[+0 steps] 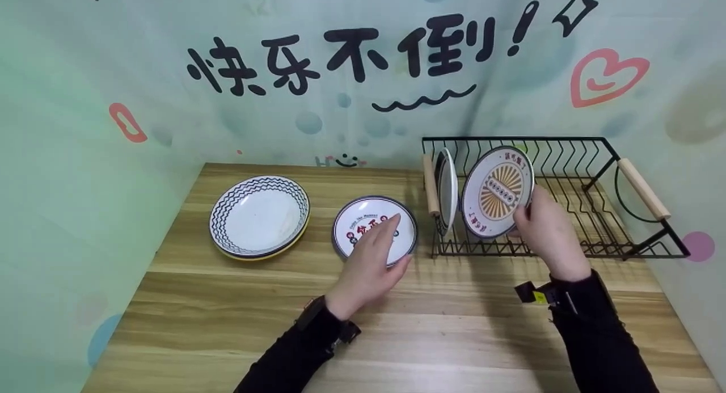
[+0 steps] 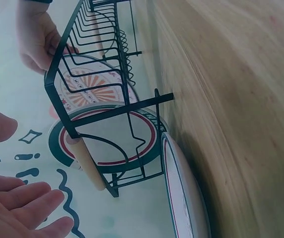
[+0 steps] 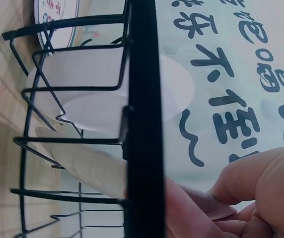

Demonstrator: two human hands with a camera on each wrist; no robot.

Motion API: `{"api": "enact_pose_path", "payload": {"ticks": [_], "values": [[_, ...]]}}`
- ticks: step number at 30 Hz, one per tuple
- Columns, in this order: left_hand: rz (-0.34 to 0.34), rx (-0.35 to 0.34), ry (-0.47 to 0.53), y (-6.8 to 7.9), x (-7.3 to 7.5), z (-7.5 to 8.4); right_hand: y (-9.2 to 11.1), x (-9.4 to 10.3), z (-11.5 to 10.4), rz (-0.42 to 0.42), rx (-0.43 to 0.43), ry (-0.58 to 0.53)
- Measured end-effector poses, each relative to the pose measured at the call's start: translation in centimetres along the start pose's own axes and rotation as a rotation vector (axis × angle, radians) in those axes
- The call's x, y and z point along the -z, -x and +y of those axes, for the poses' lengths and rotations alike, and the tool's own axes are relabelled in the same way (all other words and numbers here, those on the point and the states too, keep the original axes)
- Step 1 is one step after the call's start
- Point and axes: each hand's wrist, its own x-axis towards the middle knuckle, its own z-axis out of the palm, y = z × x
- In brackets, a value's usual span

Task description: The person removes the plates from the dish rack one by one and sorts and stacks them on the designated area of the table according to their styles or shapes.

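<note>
My right hand [image 1: 547, 228] pinches the rim of a plate [image 1: 499, 191] with an orange sunburst print, tilted in the black wire dish rack [image 1: 567, 251]. To its left another plate [image 1: 448, 191] stands upright in the rack, by the wooden handle. In the right wrist view, thumb and fingers [image 3: 261, 193] grip the held plate's edge [image 3: 90, 166] behind a rack bar. My left hand [image 1: 368, 268], fingers extended and holding nothing, hovers over a small plate [image 1: 346, 228] with red and black print on the table. The left wrist view shows its spread fingers [image 2: 28, 198].
A white bowl [image 1: 258, 217] with a black wavy rim pattern sits at the left, over something yellow-edged. The rack's other wooden handle [image 1: 644, 189] is at the right. A printed cloth backdrop [image 1: 340, 121] rises behind the wooden table [image 1: 227, 313].
</note>
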Motion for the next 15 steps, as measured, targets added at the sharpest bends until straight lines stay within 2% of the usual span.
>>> {"api": "enact_pose_path", "payload": {"ticks": [8, 15], "values": [[0.001, 0.014, 0.020, -0.1, 0.0, 0.0, 0.3, 1.7, -0.6, -0.008, -0.053, -0.039], [0.000, 0.025, 0.032, -0.3, 0.2, 0.4, 1.7, 3.0, -0.7, -0.014, -0.102, -0.253]]}}
